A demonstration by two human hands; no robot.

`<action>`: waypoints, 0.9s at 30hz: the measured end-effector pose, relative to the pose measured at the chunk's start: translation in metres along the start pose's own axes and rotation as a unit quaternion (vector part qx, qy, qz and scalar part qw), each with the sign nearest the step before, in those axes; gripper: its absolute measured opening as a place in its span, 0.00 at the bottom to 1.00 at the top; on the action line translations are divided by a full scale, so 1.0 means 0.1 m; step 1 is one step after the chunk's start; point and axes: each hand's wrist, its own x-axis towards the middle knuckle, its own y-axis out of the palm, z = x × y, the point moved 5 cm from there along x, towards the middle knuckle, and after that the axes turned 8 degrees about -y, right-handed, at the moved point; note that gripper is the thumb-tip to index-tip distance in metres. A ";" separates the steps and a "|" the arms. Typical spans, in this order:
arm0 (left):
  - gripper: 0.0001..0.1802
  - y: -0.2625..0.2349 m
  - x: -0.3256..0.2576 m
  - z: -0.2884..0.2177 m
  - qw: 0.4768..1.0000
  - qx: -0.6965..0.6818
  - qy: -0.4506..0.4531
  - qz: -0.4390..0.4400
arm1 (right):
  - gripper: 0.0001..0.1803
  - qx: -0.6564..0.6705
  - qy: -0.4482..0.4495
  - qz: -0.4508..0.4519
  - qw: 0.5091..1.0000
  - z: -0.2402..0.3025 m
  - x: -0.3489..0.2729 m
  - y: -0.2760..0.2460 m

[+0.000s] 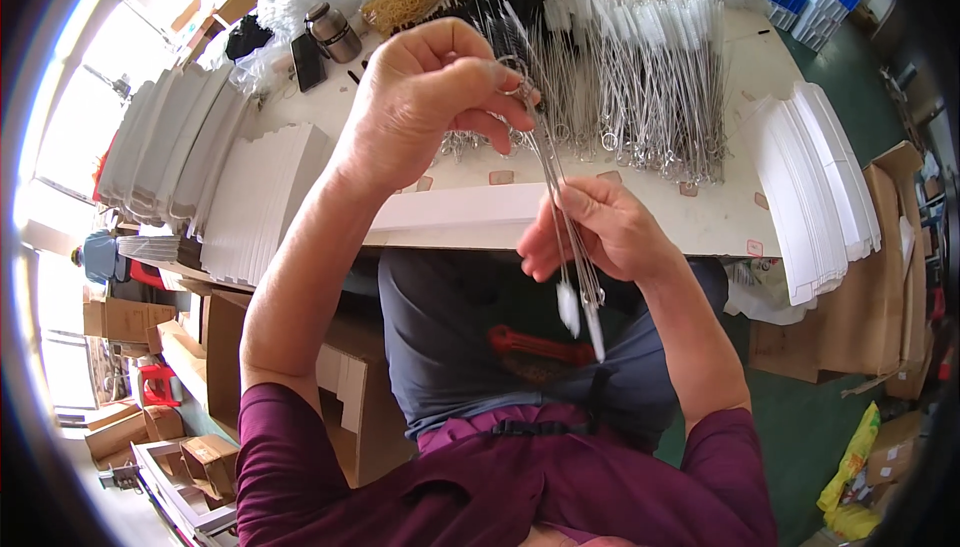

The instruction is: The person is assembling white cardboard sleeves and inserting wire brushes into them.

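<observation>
We're seeing white card stacks (250, 197) lying at far left on the table (720, 217). Our left hand (425, 97) is pinching the ringed top ends of a thin wire-brush bundle (565, 237), held above the table edge. Our right hand (600, 232) is closing round the bundle lower down, w/ white tips hanging over the lap. More brushes (640, 77) are lying behind, more card stacks (815, 187) at right.
</observation>
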 end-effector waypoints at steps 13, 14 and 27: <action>0.04 -0.27 -0.08 0.95 0.994 0.047 -0.053 -0.080 | 0.22 -0.092 0.085 -0.125 0.984 -0.59 -0.64 -0.10; 0.04 -0.29 -0.08 1.00 0.994 0.047 -0.053 -0.082 | 0.21 -0.113 0.082 -0.135 0.981 -0.60 -0.66 -0.10; 0.11 0.19 -0.66 1.08 0.771 0.532 0.347 -0.048 | 0.19 -0.299 0.042 -0.201 0.932 -0.71 -0.90 -0.24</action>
